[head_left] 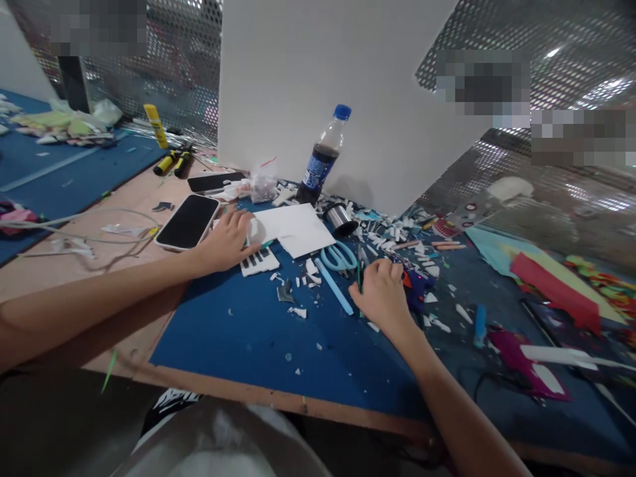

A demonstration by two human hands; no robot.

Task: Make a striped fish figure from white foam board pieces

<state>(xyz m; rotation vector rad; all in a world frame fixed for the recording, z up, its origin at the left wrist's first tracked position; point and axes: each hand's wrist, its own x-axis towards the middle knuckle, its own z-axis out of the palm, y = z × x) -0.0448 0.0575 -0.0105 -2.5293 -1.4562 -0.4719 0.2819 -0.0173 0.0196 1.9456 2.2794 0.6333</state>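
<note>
My left hand (226, 242) rests palm down with its fingers stretched out, at the left edge of a white paper sheet (303, 228). Beneath its thumb side lies a small white card with black bars (259, 262), with a short teal strip near the thumb tip. My right hand (382, 291) is curled on the blue mat, its thumb across a thin dark-green stick-like tool (360, 268); the fingertips are partly hidden. Left of it are light-blue-handled scissors (338, 257) and a light-blue pen-like stick (334, 286). A dark purple piece (420, 286) shows beside its fingers.
A cola bottle (320, 159) and a wire spool (342, 220) stand among white scraps before a white board (318, 73). On the left are a phone (189, 222), pliers (175, 161), a glue stick (156, 126) and cables. Coloured sheets (556, 291) lie at right.
</note>
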